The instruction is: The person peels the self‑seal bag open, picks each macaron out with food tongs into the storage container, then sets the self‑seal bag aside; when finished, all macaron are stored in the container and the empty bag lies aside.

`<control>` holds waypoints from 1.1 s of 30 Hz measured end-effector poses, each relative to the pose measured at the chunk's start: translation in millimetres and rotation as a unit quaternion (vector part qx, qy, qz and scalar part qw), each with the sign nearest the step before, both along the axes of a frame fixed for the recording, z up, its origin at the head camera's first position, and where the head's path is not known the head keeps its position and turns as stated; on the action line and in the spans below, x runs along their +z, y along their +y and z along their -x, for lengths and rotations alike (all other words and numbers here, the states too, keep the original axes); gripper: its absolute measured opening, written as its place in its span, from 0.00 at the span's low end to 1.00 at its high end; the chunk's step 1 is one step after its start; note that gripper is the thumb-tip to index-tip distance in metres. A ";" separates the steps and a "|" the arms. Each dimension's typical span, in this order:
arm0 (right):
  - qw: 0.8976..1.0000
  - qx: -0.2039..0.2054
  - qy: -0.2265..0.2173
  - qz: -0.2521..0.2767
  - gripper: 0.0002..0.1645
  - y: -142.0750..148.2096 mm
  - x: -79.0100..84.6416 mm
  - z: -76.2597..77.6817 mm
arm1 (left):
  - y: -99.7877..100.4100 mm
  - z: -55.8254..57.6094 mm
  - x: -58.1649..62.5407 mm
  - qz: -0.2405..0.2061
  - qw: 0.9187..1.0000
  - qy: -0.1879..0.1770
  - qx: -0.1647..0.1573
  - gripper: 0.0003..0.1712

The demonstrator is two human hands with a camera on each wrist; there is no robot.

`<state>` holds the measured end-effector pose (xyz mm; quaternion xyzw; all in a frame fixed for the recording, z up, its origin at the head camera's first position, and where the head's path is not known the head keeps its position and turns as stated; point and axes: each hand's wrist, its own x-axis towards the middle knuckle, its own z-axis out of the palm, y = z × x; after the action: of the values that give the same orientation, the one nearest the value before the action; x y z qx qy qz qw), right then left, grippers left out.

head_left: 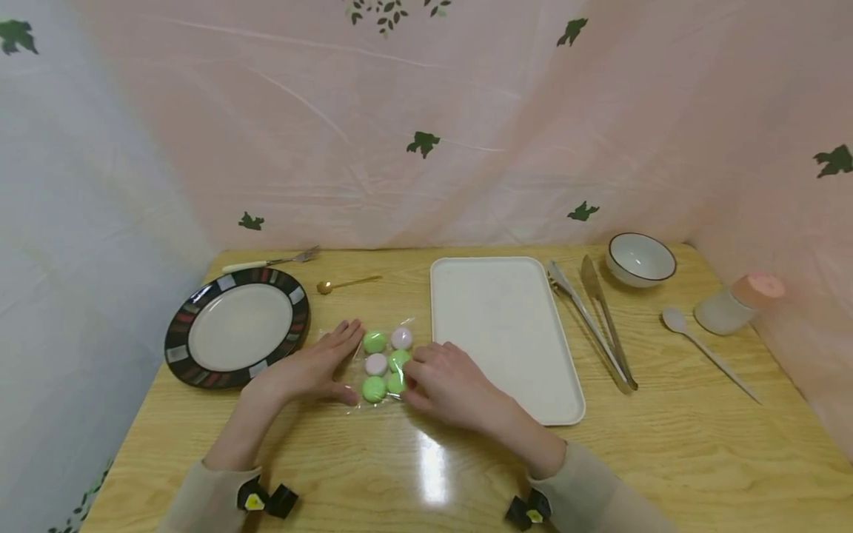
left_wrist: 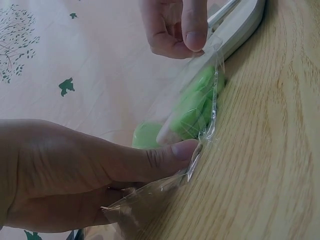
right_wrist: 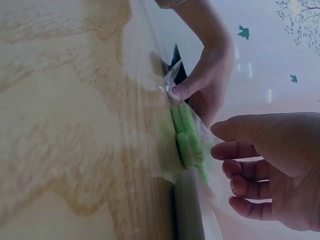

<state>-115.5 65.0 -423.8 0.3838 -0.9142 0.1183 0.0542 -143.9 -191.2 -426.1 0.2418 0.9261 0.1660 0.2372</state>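
Note:
A clear plastic bag (head_left: 360, 376) of round green and pale pink macarons (head_left: 375, 364) lies on the wooden table between the two hands. The left hand (head_left: 309, 366) rests at the bag's left side, fingers straight and spread; in the left wrist view its thumb (left_wrist: 184, 150) presses on the film. At the bag's right edge is the right hand (head_left: 453, 385), fingers curled, and its thumb and forefinger pinch the raised film in the left wrist view. In the head view, this hand partly hides the right-hand macarons.
Right of the bag lies a white tray (head_left: 500, 318). Beyond it are metal tongs (head_left: 609, 326), a white bowl (head_left: 641, 259), a long spoon (head_left: 706, 352) and a pink-lidded jar (head_left: 733, 303). A dark-rimmed plate (head_left: 240, 329), a fork (head_left: 273, 261) and a small gold spoon (head_left: 349, 283) lie leftward.

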 end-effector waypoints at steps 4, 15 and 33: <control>1.000 0.001 0.014 -0.007 0.09 -2.8 -2.3 0.3 | -1.2 0.3 -1.0 -0.001 1.000 -0.002 0.000 0.63; 1.000 -0.006 -0.021 -0.010 0.08 1.5 2.6 0.7 | -2.2 -0.4 -1.6 -0.003 1.000 0.002 0.004 0.64; 0.999 -0.004 -0.042 0.001 0.11 6.7 7.1 3.1 | -1.3 -0.8 0.3 -0.011 1.000 0.000 0.000 0.64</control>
<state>-118.6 71.6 -416.7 0.3751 -0.9169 0.1350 0.0167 -143.1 -192.5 -425.7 0.2446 0.9242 0.1762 0.2345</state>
